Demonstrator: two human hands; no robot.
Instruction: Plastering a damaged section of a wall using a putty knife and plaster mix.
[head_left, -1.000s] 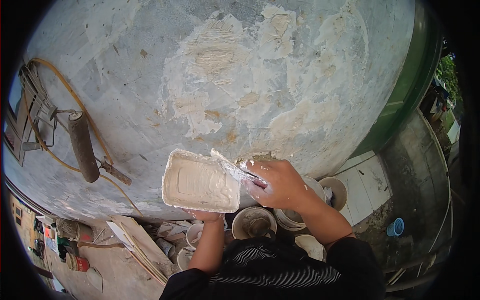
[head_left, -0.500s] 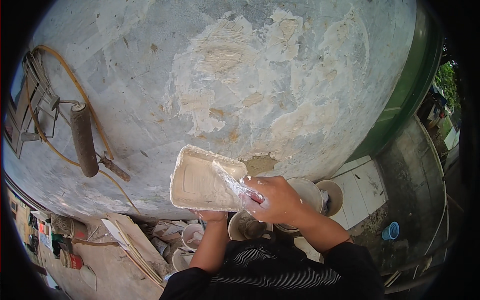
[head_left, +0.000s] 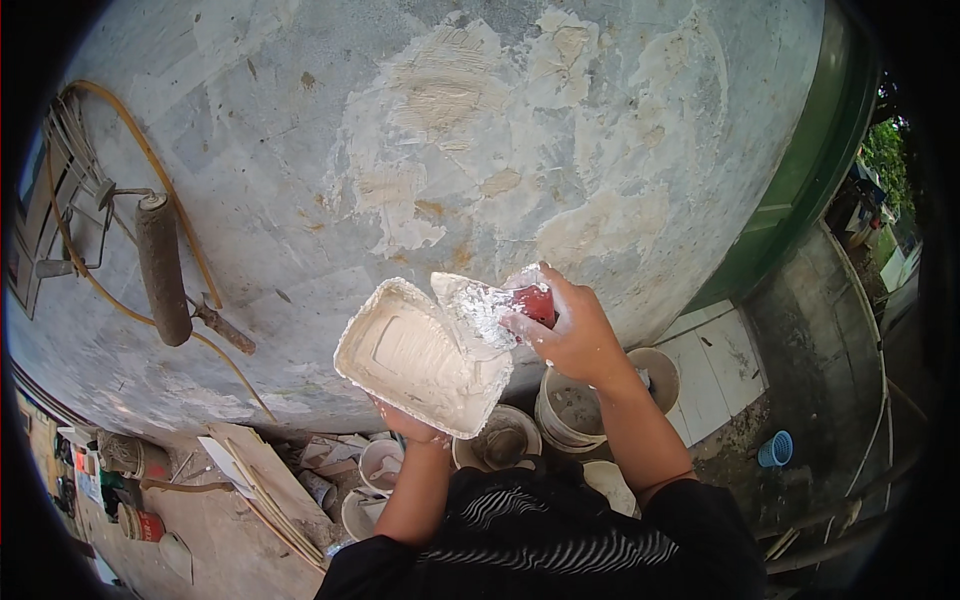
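Note:
My left hand supports a shallow rectangular tray from beneath, its fingers mostly hidden under it. Cream putty lies spread inside, and dried putty crusts the rim. In my right hand is a putty knife with a red handle, gripped above the tray's right side. White and cream putty coats its blade, whose lower edge overlaps the tray's far right rim. Beyond both hands stands a grey wall with rough cream putty patches, some ridged and some smoothed.
On the left, a dirty paint roller and a yellow-brown hose hang by a window grille. Buckets stand below my hands. Boards and rubble lie lower left. A green door and blue plastic basket are at right.
The putty knife has lifted from inside the tray to its right edge, blade turned to show its coated face. The tray has tilted and turned clockwise, its right side lower.

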